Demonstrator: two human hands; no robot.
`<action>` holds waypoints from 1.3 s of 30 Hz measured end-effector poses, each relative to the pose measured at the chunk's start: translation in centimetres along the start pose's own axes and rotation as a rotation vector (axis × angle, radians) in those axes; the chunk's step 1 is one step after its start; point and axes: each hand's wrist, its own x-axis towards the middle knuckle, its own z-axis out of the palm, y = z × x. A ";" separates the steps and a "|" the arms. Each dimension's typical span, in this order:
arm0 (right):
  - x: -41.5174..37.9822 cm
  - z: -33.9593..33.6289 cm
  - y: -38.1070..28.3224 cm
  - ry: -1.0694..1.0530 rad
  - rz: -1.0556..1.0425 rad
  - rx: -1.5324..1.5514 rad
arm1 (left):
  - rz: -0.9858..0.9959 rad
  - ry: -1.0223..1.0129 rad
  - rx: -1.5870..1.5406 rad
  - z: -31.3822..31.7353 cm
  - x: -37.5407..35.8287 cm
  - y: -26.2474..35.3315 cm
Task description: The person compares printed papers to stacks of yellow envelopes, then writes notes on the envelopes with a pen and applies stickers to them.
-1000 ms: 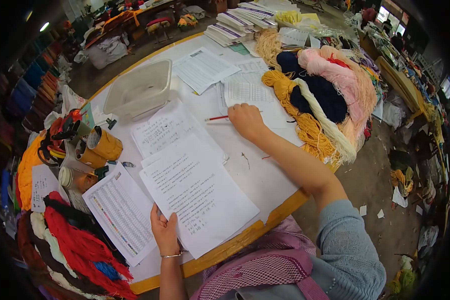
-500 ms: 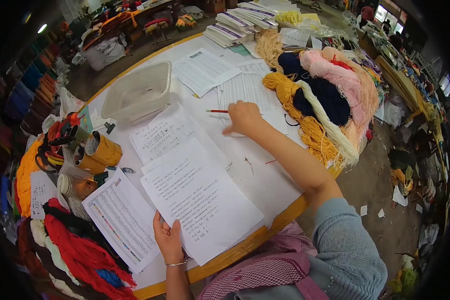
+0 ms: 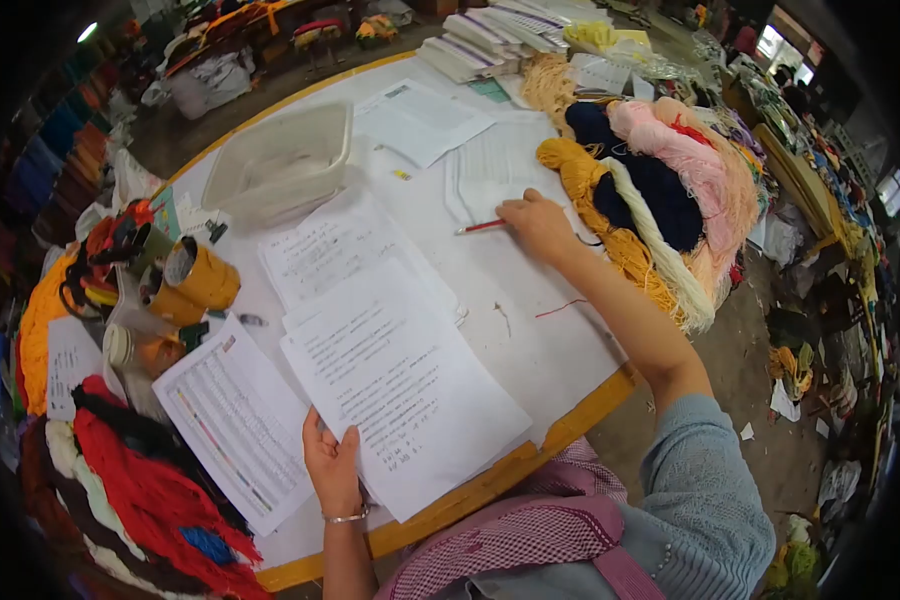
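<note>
My right hand (image 3: 542,228) is closed on a slim red pencil (image 3: 481,228) that points left over the white tabletop. Just beyond this hand lies a gridded sheet (image 3: 495,165), its print blurred. My left hand (image 3: 331,462) pinches the lower left edge of a typed sheet (image 3: 400,390), thumb on top and fingers mostly hidden beneath. Handwritten marks show near the bottom of that sheet. Another written page (image 3: 325,248) lies partly under it. Left of my left hand rests a printed chart (image 3: 235,420) with a coloured column.
A clear plastic tub (image 3: 280,160) stands at the back left. Yarn hanks (image 3: 660,190) are heaped along the right, with a red hank (image 3: 155,480) at the lower left. Yellow cups (image 3: 202,282) and a jar (image 3: 120,345) stand left. Stacked booklets (image 3: 490,40) lie at the back.
My right hand has moved right and slightly toward me, carrying the pencil off the gridded sheet's left side. My left hand stays at the typed sheet's edge.
</note>
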 end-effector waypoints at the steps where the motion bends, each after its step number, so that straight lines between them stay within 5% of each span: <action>1: 0.5 0.1 0.1 -0.006 -0.035 0.059 | -0.002 -0.021 -0.006 0.0 0.0 0.0; 4: 1.3 -0.7 0.3 -0.026 0.018 0.159 | -0.011 0.005 0.018 -0.2 0.0 -0.2; 6: 1.5 -2.4 -1.9 0.143 -0.112 0.200 | 0.030 -0.022 0.014 -0.1 0.2 -0.4; 8: 1.7 -4.7 -6.3 0.121 0.169 0.468 | 0.042 -0.025 0.002 -0.1 0.3 -0.4; 12: 2.4 -5.0 -10.7 -0.207 0.329 0.713 | 0.113 -0.077 0.034 -0.2 0.1 -0.9; 17: -0.4 -3.9 -11.2 -0.111 0.358 0.899 | 0.130 -0.054 -0.057 0.1 -0.3 -1.6; 24: -7.1 -7.3 -13.9 -0.343 0.420 1.326 | 0.081 -0.131 -0.197 1.0 -0.8 0.9; 34: -9.5 -6.0 -14.1 -0.291 0.423 1.312 | 0.011 -0.160 -0.220 1.1 -2.4 0.2; 39: -9.5 -4.6 -13.5 -0.122 0.330 0.991 | -0.041 -0.170 -0.233 0.9 -2.1 -1.0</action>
